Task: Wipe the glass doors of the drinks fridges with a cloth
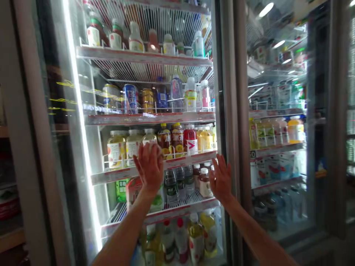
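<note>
I face a lit drinks fridge with a glass door (83, 122). My left hand (149, 166) lies flat and open, fingers spread, at the level of the third shelf (116, 175), in front of pale juice bottles (133, 146). My right hand (221, 181) is also open and flat, near the door's right frame (231, 155), in front of small water bottles (180, 181). Whether the palms touch glass or reach inside, I cannot tell. Neither hand holds anything.
Wire shelves carry cans (129, 98) on the second level and bottles above and below. A second glass-door fridge (277, 129) with more drinks stands to the right. A dark wall edge and shelving (11, 207) lie at the far left.
</note>
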Demonstrator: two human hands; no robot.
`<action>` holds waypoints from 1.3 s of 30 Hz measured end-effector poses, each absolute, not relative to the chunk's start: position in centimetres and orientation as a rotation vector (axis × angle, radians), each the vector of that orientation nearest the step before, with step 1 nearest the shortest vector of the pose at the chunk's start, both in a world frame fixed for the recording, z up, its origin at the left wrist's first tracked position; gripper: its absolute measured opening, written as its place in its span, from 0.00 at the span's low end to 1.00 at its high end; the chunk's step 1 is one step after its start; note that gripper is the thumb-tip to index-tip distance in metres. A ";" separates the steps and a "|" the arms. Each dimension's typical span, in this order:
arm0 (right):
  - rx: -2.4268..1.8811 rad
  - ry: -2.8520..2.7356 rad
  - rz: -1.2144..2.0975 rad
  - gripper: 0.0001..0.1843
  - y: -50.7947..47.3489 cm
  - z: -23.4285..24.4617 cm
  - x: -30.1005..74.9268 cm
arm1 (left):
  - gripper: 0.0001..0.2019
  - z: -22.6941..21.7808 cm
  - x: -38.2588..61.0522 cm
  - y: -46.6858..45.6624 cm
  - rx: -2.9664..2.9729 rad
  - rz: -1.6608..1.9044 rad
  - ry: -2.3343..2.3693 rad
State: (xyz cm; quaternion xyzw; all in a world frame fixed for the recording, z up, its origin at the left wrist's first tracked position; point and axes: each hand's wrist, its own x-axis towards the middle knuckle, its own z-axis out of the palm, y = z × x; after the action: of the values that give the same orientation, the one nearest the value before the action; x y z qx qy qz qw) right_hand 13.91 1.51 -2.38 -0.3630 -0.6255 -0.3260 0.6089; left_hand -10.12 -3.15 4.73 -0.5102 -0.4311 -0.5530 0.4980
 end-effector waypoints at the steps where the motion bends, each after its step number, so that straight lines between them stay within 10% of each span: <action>1: -0.838 -1.456 -0.748 0.30 1.4 -2.5 13.8 | 0.22 3.9 -8.8 -2.8 -1.336 -1.227 -0.987; 7: -0.831 -1.480 -0.745 0.30 1.2 -2.7 14.6 | 0.18 0.5 -5.0 -1.8 -1.680 -0.709 -0.636; 14: -0.827 -1.439 -0.754 0.30 1.4 -2.1 17.0 | 0.22 6.3 -6.0 -1.9 -1.340 -1.190 -0.987; 20: -0.830 -1.454 -0.775 0.30 1.2 -1.4 17.1 | 0.18 2.4 -2.0 -0.7 -1.738 -0.540 -0.531; 27: -0.795 -1.386 -0.790 0.30 1.6 1.2 18.1 | 0.20 11.8 0.0 1.1 -1.514 -0.938 -0.836; 34: -0.785 -1.345 -0.780 0.30 0.9 2.0 19.1 | 0.17 7.0 4.1 1.8 -1.981 -0.243 -0.358; 39: -0.767 -1.329 -0.791 0.30 1.1 2.7 19.9 | 0.19 13.6 3.1 2.2 -1.814 -0.639 -0.631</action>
State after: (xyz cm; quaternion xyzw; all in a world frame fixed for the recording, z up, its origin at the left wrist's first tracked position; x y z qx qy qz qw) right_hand 19.91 1.14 2.65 -0.3378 -0.5850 -0.3480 0.6500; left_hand 3.08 2.23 13.62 -0.7598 -0.2643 -0.2676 0.5303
